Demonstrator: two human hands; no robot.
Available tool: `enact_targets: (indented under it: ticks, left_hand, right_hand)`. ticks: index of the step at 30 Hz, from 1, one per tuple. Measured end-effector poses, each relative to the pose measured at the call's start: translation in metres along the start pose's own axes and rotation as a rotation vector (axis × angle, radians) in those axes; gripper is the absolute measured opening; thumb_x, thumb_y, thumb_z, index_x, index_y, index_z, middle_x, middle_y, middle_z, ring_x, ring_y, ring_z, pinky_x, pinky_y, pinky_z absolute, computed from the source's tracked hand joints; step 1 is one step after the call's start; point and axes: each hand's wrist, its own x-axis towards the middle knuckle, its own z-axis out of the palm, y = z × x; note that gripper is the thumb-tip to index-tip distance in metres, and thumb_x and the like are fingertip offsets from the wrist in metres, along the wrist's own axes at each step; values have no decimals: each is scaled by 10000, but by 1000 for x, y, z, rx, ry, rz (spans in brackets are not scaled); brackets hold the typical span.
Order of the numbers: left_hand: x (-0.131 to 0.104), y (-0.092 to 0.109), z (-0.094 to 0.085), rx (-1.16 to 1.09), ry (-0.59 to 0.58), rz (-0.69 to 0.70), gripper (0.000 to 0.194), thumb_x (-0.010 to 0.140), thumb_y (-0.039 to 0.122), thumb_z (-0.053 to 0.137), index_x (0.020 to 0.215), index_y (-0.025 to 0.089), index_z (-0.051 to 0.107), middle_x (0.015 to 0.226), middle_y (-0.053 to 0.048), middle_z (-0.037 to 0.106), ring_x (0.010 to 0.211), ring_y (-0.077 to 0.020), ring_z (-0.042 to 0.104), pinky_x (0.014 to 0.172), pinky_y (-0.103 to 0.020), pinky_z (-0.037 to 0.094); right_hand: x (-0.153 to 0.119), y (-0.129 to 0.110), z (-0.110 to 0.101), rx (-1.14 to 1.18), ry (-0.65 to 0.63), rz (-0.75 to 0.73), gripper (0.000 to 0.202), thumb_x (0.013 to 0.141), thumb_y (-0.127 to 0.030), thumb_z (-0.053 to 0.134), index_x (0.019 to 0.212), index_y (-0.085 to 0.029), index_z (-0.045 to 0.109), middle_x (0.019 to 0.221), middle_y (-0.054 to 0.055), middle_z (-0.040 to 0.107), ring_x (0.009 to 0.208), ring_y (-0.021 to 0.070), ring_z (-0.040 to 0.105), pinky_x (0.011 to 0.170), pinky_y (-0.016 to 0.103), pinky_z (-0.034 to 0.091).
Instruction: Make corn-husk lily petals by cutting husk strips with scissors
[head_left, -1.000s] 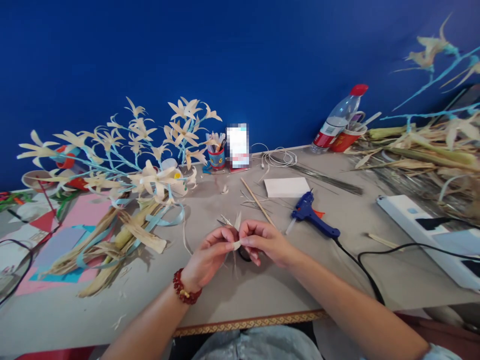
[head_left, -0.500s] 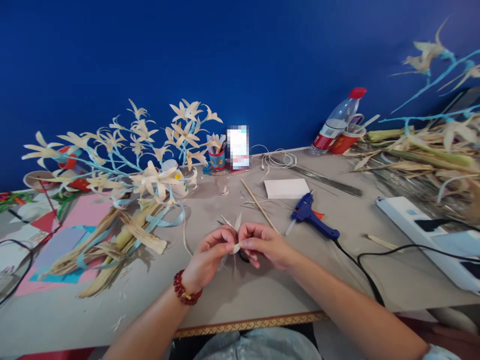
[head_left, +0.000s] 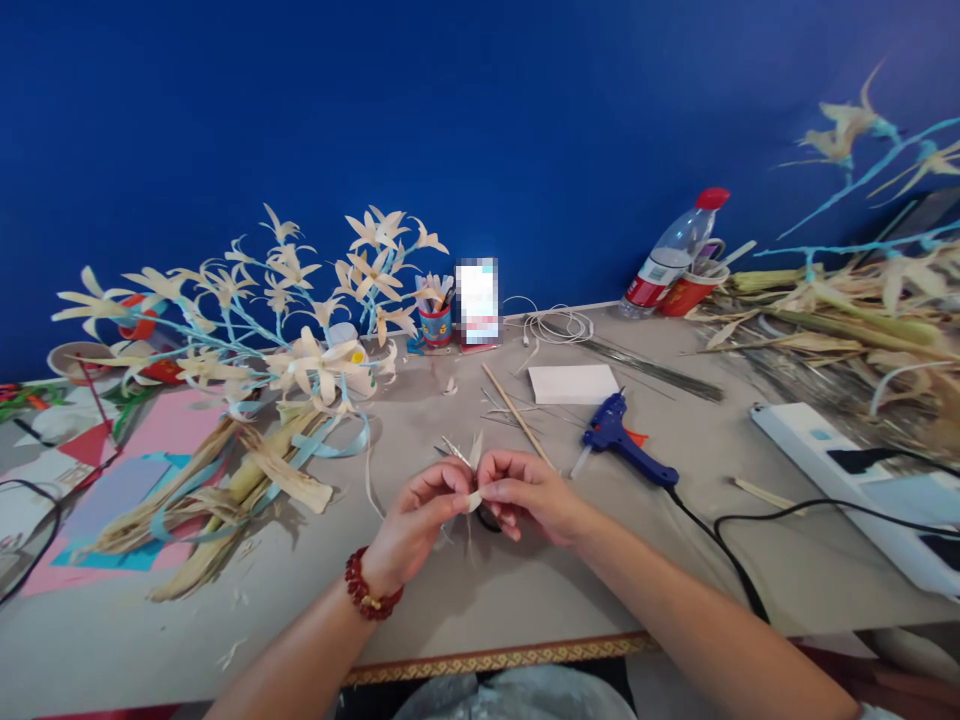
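Note:
Both hands meet over the middle of the grey table. My left hand (head_left: 426, 510), with a red bead bracelet (head_left: 369, 590) at the wrist, pinches one side of a small pale husk piece (head_left: 472, 501). My right hand (head_left: 526, 492) pinches its other side, fingertips close to the left ones. Thin pale strands point up and down around the piece. Behind and below the fingers lie scissors (head_left: 454, 451), mostly hidden by the hands.
A blue glue gun (head_left: 628, 445) with a black cable lies right, beside a white power strip (head_left: 840, 480). A wooden stick (head_left: 517, 412) and white card (head_left: 574, 384) lie ahead. Husk flowers (head_left: 315, 365) and husks (head_left: 247, 480) fill the left; a bottle (head_left: 664, 265) stands back right.
The camera view has shifted slightly, so the background sits a little lower. Both hands keep their pinch on the husk piece, which shows slightly more between the fingertips.

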Motion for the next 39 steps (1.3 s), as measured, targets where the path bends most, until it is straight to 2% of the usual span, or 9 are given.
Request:
enact_targets:
  ticks: [9,13,17,21,26,30,33,36,39]
  left_hand:
    - [4,1,-2,-141,-25,10,102,754,236,609,681,165,601,774,-44,499,807,-183,469,777,-308,362]
    - [4,1,-1,-52,10,36,156,769,318,613,810,174,655,860,-65,535,880,-209,482,829,-325,358]
    - [0,0,-1,-21,8,16,75,753,256,666,764,188,637,861,-37,518,865,-184,480,806,-303,355]
    - [0,-1,-2,-41,23,12,112,741,263,679,710,179,611,837,-40,506,854,-185,473,802,-306,362]
    - [5,2,-7,-48,47,59,110,776,264,612,708,178,612,804,-46,514,850,-200,484,821,-330,368]
    - [6,5,-10,130,105,145,161,819,305,571,779,179,664,871,-69,549,935,-229,489,876,-343,349]
    - [5,6,-9,264,67,151,144,805,313,622,802,179,674,889,-66,551,911,-216,491,834,-321,362]
    - [3,7,-6,306,39,131,99,782,274,668,773,178,646,840,-43,539,848,-188,493,778,-293,371]
    - [1,12,-6,314,63,149,108,788,270,663,745,181,620,817,-32,533,840,-183,499,772,-287,375]
  right_hand:
    - [1,-2,-2,187,-64,-16,174,727,-227,694,701,-153,538,519,-49,544,339,33,395,317,130,370]
    - [1,-1,-3,181,-51,-4,192,724,-241,716,705,-147,550,525,-40,556,340,33,405,317,131,378]
    - [1,-1,-2,180,-48,9,196,717,-251,723,700,-144,560,527,-36,564,344,34,405,316,131,381]
    - [1,-2,-2,181,-39,4,189,721,-249,717,697,-146,561,523,-36,566,344,36,401,319,134,373]
    - [1,-3,-4,190,-26,-29,191,717,-241,711,680,-146,550,512,-40,558,339,34,401,322,132,345]
    - [2,-1,-6,138,-4,-34,196,718,-250,715,686,-146,552,521,-41,562,336,35,420,326,134,352]
    - [1,1,-5,71,13,-8,207,716,-277,721,703,-146,560,527,-42,571,340,43,449,332,137,366]
    - [1,1,-5,16,11,-4,226,708,-307,727,722,-145,570,535,-42,576,347,44,456,343,140,379]
    - [3,3,-5,-96,29,-67,286,744,-406,693,743,-144,578,578,-34,583,361,42,450,358,148,393]
